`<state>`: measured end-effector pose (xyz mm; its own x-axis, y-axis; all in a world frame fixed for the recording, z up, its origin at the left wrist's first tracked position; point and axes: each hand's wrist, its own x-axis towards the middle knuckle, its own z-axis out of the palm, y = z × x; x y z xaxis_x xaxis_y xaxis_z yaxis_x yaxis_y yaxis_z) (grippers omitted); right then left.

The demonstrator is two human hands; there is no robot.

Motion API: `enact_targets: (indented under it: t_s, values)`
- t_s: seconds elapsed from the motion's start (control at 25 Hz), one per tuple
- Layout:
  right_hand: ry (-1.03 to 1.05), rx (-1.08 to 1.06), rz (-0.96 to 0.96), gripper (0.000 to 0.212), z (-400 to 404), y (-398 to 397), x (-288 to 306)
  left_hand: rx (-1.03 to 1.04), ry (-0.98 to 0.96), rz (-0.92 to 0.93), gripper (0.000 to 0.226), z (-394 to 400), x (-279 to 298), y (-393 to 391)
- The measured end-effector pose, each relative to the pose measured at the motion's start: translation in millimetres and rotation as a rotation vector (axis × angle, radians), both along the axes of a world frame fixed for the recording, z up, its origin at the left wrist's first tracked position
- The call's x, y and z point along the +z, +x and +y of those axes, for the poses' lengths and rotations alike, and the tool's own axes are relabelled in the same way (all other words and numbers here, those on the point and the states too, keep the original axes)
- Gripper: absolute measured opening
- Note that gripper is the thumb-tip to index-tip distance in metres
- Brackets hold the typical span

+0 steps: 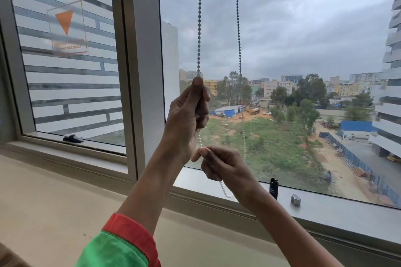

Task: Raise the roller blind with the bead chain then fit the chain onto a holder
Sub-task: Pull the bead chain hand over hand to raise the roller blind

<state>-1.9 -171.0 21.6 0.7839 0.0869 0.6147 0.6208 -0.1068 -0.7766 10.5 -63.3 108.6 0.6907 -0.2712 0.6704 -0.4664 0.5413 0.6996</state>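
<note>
The bead chain hangs in two strands in front of the window pane. My left hand is closed around the left strand at mid height. Just below, my right hand pinches the same strand between thumb and fingers. The chain's bottom loop curves under my right wrist, and the right strand hangs free. A small metal holder sits on the window sill to the right. The roller blind itself is out of view above.
A black cylindrical object stands on the sill beside the holder. The window frame post rises left of the chain. A black window handle lies on the left pane's bottom rail. A beige ledge runs below.
</note>
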Motion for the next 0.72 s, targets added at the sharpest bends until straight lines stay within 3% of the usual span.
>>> enact_targets:
  t_s: [0.12, 0.2, 0.4, 0.6, 0.72]
  values:
    - [0.084, -0.055, 0.071, 0.04, -13.5, 3.2, 15.9, -0.024, 0.011, 0.031, 0.042, 3.4, -21.8, -4.0]
    - [0.116, -0.065, 0.014, 0.036, -13.8, 4.0, 42.4, -0.045, 0.04, 0.04, 0.039, 0.3, -41.2, -7.4]
    - [0.257, 0.107, -0.085, 0.036, 9.1, -3.8, 113.3, -0.045, 0.147, 0.118, 0.035, -8.6, -81.2, -9.7]
    - [0.297, -0.022, -0.267, 0.024, 23.6, -5.0, 100.8, 0.03, 0.329, 0.052, 0.039, 7.5, -83.0, 11.3]
    - [0.202, -0.102, -0.318, 0.023, 26.3, -6.6, 80.8, 0.118, 0.494, 0.022, 0.063, 15.6, -71.8, 27.5]
